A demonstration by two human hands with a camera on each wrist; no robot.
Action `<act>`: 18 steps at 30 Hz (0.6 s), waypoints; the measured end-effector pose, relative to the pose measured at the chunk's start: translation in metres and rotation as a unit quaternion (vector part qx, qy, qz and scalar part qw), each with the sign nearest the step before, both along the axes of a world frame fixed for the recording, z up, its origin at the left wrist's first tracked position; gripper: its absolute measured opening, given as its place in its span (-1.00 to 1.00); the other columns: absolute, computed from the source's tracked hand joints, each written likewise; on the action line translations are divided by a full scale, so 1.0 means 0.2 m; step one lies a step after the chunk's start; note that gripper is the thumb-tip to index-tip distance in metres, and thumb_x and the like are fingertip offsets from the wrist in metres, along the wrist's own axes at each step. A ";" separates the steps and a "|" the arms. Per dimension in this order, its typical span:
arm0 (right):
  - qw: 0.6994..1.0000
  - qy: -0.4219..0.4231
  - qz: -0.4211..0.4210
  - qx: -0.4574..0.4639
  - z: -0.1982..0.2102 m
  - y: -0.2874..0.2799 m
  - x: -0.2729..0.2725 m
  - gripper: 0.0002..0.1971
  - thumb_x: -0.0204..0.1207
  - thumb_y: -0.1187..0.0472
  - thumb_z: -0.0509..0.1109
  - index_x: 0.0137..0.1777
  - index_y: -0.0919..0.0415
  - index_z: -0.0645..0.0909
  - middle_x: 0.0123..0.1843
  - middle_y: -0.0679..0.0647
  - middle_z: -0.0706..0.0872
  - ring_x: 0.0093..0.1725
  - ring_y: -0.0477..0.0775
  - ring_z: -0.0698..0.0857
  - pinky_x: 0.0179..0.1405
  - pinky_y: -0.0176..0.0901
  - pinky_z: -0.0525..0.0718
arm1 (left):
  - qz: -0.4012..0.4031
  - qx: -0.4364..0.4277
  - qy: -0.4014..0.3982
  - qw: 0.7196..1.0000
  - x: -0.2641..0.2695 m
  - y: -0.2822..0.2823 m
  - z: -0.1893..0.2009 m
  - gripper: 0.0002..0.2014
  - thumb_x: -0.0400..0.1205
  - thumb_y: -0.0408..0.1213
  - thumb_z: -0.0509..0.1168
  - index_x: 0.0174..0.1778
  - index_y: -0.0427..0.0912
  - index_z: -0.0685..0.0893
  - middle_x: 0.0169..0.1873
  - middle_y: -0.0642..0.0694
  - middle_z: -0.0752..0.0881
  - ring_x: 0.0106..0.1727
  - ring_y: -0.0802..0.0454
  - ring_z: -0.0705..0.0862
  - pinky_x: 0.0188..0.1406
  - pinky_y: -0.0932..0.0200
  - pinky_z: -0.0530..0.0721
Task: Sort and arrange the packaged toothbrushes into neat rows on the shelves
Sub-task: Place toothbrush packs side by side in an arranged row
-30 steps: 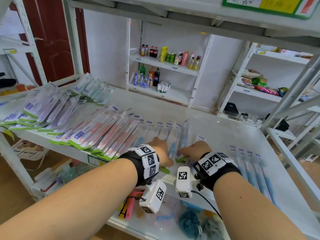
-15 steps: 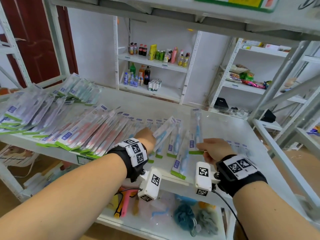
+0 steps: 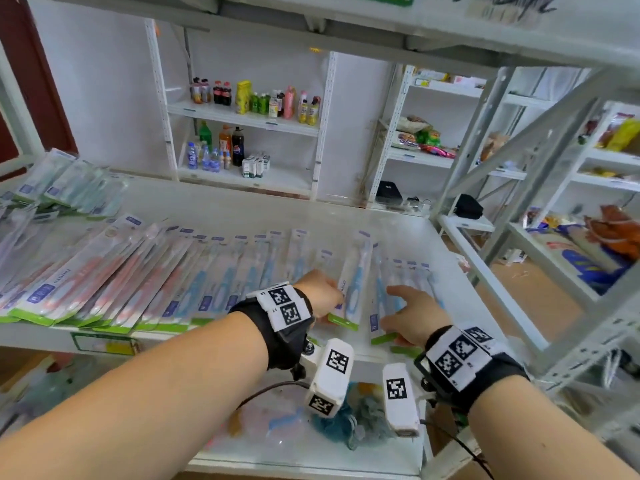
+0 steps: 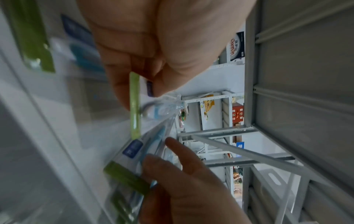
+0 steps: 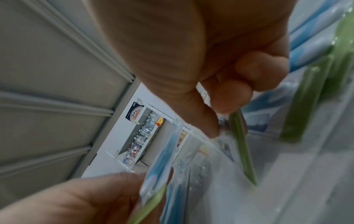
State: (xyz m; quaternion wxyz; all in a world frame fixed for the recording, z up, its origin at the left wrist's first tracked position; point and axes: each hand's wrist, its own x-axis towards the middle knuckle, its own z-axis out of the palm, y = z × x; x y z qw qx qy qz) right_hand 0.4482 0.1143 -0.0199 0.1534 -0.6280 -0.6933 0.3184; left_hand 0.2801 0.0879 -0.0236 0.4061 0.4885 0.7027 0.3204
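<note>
Since half a second earlier, both hands have lowered toward the shelf front, and the packs that stood raised now lie closer to the row.

Left hand (image 3: 320,295): at centre frame in the head view, fingers curled, pinching the near end of a blue toothbrush pack (image 3: 354,278) just above its green strip. The left wrist view confirms the pinch, thumb against finger on the card of the pack (image 4: 147,97). This pack is tilted, its far end pointing to the upper right of the frame.

Right hand (image 3: 410,315): just right of the left hand, holding a second blue toothbrush pack (image 3: 377,306) near its green end. In the right wrist view, thumb and curled fingers (image 5: 239,97) close on the pack edge (image 5: 241,136).

White shelf (image 3: 408,230): carries a row of pink toothbrush packs (image 3: 90,278) at the left and blue toothbrush packs (image 3: 225,275) toward centre, overlapping side by side. More blue packs (image 3: 414,275) lie flat right of the hands.

Background: bottled drinks (image 3: 256,98) on a rear shelf, upper centre.
</note>
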 end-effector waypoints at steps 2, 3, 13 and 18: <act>1.000 -0.021 0.004 0.004 0.00 0.01 0.01 -0.35 0.45 0.33 0.44 0.53 0.03 0.37 0.30 0.16 0.60 -0.43 -0.06 0.67 -0.59 -0.35 0.67 | -0.015 -0.008 0.017 1.000 0.05 0.01 -0.02 -0.87 0.53 -0.48 0.28 -0.08 -0.39 0.70 -0.29 -0.27 0.59 -0.24 -0.10 0.57 -0.28 0.12 0.49; 1.000 -0.029 0.006 0.002 -0.01 0.01 0.01 -0.37 0.46 0.33 0.43 0.53 0.04 0.37 0.30 0.15 0.60 -0.43 -0.06 0.66 -0.61 -0.36 0.66 | -0.017 -0.011 0.020 1.000 0.07 0.02 -0.02 -0.84 0.53 -0.49 0.28 -0.03 -0.43 0.70 -0.26 -0.29 0.62 -0.24 -0.13 0.59 -0.29 0.11 0.50; 0.978 -0.186 0.088 0.028 0.00 0.02 0.01 -0.41 0.48 0.09 0.40 0.51 0.09 0.36 0.46 0.08 0.51 0.34 0.10 0.57 0.19 -0.18 0.55 | -0.002 -0.023 0.019 1.000 0.16 0.04 -0.11 -0.76 0.55 -0.55 0.24 0.12 -0.42 0.63 0.13 -0.39 0.70 0.12 -0.24 0.70 0.14 -0.11 0.66; 0.970 -0.218 0.107 0.027 -0.03 0.04 0.01 -0.48 0.43 0.01 0.38 0.40 0.08 0.45 0.28 0.06 0.61 0.13 0.06 0.61 -0.02 -0.21 0.57 | 0.006 -0.016 -0.002 1.000 0.17 0.04 -0.13 -0.69 0.58 -0.52 0.23 0.26 -0.32 0.52 0.12 -0.27 0.68 0.12 -0.18 0.66 0.16 -0.02 0.68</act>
